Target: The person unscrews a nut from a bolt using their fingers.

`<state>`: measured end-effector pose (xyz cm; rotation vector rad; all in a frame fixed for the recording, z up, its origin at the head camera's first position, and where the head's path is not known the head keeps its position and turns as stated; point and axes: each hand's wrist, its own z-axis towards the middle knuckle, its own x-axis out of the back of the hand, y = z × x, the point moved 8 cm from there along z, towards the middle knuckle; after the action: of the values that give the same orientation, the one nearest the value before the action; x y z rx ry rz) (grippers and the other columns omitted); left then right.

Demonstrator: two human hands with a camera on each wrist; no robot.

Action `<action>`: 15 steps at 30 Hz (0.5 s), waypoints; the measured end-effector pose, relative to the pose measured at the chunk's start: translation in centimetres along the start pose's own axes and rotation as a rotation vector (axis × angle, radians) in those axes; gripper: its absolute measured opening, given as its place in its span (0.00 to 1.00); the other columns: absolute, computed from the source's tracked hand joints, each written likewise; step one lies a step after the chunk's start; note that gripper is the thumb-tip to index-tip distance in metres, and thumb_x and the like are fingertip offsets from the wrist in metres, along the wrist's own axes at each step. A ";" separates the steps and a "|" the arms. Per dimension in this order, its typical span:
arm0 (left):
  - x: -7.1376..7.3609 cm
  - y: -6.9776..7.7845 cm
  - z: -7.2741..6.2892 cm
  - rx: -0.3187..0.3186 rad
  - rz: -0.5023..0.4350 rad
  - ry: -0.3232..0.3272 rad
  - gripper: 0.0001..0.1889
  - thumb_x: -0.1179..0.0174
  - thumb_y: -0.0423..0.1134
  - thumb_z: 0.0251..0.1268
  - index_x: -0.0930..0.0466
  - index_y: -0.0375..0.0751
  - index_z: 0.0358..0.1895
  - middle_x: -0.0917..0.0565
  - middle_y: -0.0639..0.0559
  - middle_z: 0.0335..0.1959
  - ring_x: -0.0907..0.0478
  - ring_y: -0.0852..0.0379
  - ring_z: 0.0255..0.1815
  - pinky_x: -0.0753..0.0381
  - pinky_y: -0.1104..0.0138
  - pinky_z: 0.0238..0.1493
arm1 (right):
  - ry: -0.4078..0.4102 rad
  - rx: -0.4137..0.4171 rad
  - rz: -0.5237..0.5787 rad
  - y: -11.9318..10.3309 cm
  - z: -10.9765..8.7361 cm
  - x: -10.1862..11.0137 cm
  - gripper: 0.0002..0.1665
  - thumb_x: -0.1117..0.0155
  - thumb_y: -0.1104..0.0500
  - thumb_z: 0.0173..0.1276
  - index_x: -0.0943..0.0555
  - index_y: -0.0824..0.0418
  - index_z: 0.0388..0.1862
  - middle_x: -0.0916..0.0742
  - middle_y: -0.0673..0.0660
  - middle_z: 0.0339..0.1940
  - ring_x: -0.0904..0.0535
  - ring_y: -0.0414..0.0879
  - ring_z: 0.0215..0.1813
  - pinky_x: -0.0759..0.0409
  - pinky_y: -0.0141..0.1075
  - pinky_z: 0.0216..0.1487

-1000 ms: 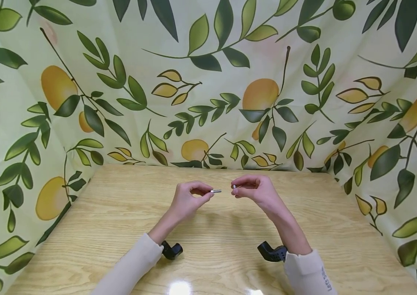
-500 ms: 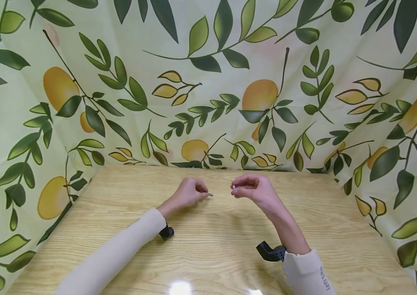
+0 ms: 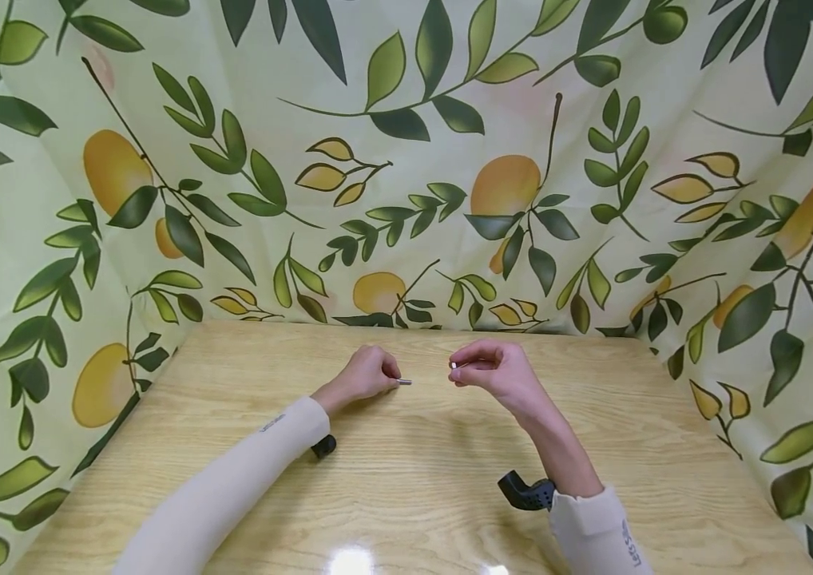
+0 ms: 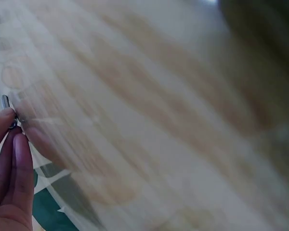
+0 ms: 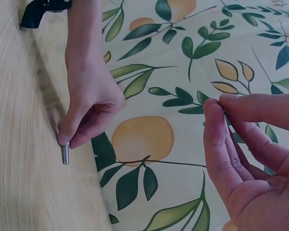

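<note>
My left hand (image 3: 366, 373) is low at the tabletop, pinching a short silver metal pin (image 3: 404, 382) between thumb and fingers. In the right wrist view the pin (image 5: 65, 154) is a smooth rod whose free end points away from the fingertips, close over the wood. The left wrist view catches the pin (image 4: 5, 102) at its left edge, above the fingertips. My right hand (image 3: 496, 367) is held higher, to the right of the left one, its thumb and forefinger pinching a tiny whitish piece (image 3: 453, 366). Fingertips cover most of that piece, so I cannot tell its kind.
A light wooden table (image 3: 406, 463) spreads beneath both hands. Behind it and along both sides hangs a cloth (image 3: 406, 176) printed with leaves and orange fruit. Black camera mounts (image 3: 525, 491) sit at the wrists.
My left hand has drawn left and down to the table with the pin, away from the right hand, and its forearm has swung flatter. The right hand has stayed nearly in place.
</note>
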<state>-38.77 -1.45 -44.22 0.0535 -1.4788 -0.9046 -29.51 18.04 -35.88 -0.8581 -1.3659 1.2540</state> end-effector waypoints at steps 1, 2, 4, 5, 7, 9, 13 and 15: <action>0.0 0.0 0.0 0.005 0.007 -0.002 0.03 0.26 0.32 0.58 0.09 0.43 0.30 0.10 0.55 0.28 0.21 0.61 0.33 0.21 0.65 0.43 | 0.004 0.002 -0.009 0.0 0.0 0.0 0.17 0.27 0.68 0.66 0.17 0.76 0.51 0.09 0.53 0.36 0.10 0.42 0.36 0.10 0.40 0.49; 0.1 0.0 0.0 0.010 0.014 -0.004 0.02 0.26 0.32 0.58 0.09 0.43 0.30 0.10 0.56 0.28 0.21 0.61 0.34 0.21 0.64 0.43 | 0.008 0.007 -0.018 -0.1 0.0 -0.1 0.16 0.28 0.68 0.65 0.16 0.75 0.50 0.09 0.53 0.36 0.10 0.43 0.37 0.10 0.42 0.49; 0.1 0.0 -0.1 0.018 0.026 -0.011 0.03 0.26 0.32 0.58 0.09 0.44 0.30 0.10 0.55 0.29 0.21 0.60 0.34 0.20 0.64 0.44 | 0.021 0.016 -0.048 -0.1 0.1 -0.1 0.14 0.27 0.69 0.64 0.15 0.73 0.48 0.09 0.55 0.36 0.10 0.44 0.37 0.10 0.43 0.49; 0.1 0.0 -0.1 0.024 0.031 -0.014 0.03 0.26 0.32 0.58 0.09 0.45 0.30 0.10 0.55 0.29 0.21 0.60 0.35 0.20 0.64 0.44 | 0.030 0.017 -0.069 -0.1 0.1 -0.2 0.13 0.27 0.69 0.64 0.14 0.71 0.47 0.09 0.55 0.36 0.10 0.45 0.37 0.10 0.42 0.48; 0.2 0.0 -0.1 0.029 0.044 -0.015 0.03 0.26 0.32 0.58 0.09 0.44 0.30 0.10 0.55 0.30 0.21 0.60 0.35 0.21 0.64 0.45 | 0.039 0.022 -0.125 0.0 0.2 -0.4 0.12 0.27 0.69 0.63 0.13 0.69 0.46 0.09 0.57 0.37 0.10 0.46 0.37 0.10 0.39 0.45; 0.2 -0.1 -0.1 0.034 0.058 -0.014 0.02 0.26 0.32 0.58 0.09 0.44 0.30 0.10 0.55 0.30 0.22 0.60 0.35 0.21 0.64 0.45 | 0.040 0.026 -0.202 0.1 0.4 -0.6 0.10 0.27 0.68 0.63 0.12 0.67 0.44 0.09 0.59 0.37 0.11 0.45 0.36 0.11 0.35 0.42; 0.2 0.0 -0.1 0.032 0.061 -0.016 0.02 0.25 0.34 0.57 0.09 0.41 0.32 0.10 0.55 0.30 0.21 0.60 0.34 0.20 0.65 0.43 | 0.043 0.019 -0.410 0.5 1.1 -0.8 0.07 0.27 0.66 0.65 0.11 0.62 0.42 0.08 0.56 0.38 0.13 0.42 0.36 0.14 0.33 0.38; 0.1 0.1 0.0 0.025 0.063 -0.018 0.02 0.25 0.34 0.57 0.09 0.40 0.32 0.10 0.55 0.30 0.21 0.61 0.34 0.20 0.65 0.43 | 0.041 0.017 -0.499 0.8 1.7 -0.8 0.05 0.27 0.65 0.65 0.11 0.60 0.40 0.09 0.55 0.36 0.14 0.42 0.36 0.16 0.34 0.37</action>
<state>-38.73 -1.45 -44.14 0.0175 -1.5009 -0.8380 -31.13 17.03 -36.64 -0.4833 -1.4221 0.8537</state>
